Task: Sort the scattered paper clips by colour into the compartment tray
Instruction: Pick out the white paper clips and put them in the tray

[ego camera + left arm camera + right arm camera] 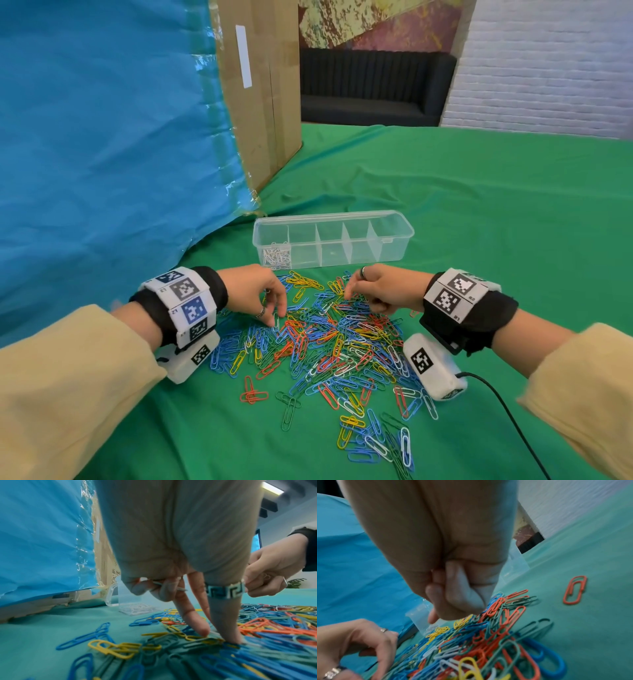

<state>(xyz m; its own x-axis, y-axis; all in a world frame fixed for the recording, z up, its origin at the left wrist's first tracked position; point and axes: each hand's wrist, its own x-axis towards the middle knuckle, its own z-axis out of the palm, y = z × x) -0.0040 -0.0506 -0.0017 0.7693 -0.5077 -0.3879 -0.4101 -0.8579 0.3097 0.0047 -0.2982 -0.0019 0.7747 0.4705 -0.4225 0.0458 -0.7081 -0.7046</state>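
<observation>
Pressing two straight fingers into the paper clips (329, 346) heaped on the green bench (496, 212), the left hand (255, 294) pinches white clips in its curled fingers; the right hand (380, 287) curls, its contents hidden. The compartment tray (394, 219) stands just beyond.

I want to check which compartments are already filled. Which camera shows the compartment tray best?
The head view: the whole compartment tray shows from above, white clips in its leftmost compartment, the others apparently empty. The left wrist view catches only one clear corner and the white clips; the right wrist view shows blurred clear fragments behind the right hand.
</observation>
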